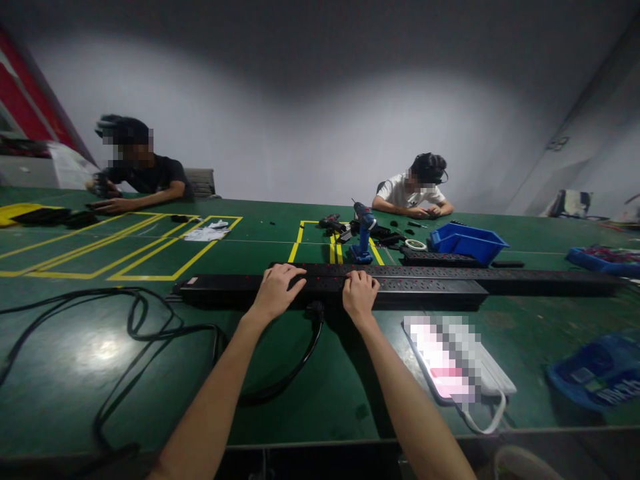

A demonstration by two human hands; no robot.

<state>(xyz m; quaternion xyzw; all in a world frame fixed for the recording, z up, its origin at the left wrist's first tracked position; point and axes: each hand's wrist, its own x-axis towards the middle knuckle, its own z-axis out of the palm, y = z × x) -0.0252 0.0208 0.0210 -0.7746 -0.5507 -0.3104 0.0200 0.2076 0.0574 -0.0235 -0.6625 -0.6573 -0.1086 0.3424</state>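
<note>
A long black power strip (425,292) with rows of sockets lies across the table in front of me. My left hand (278,291) is bent over its top near the middle, thumb apart from the fingers. To the right, my right hand (361,293) curls its fingers over the same strip. A second long power strip (545,277) lies right behind, reaching farther right. Between my hands, at the front side, sits a black plug (316,311); its thick cable runs down toward my left forearm. Whether the plug is inserted anywhere I cannot tell.
A blue cordless drill (365,233) stands behind the strips, near a blue bin (467,241) and small black parts. A lit phone (440,367) and a blue bottle (597,370) lie right. Loose black cable (137,320) spreads left. Two people sit opposite.
</note>
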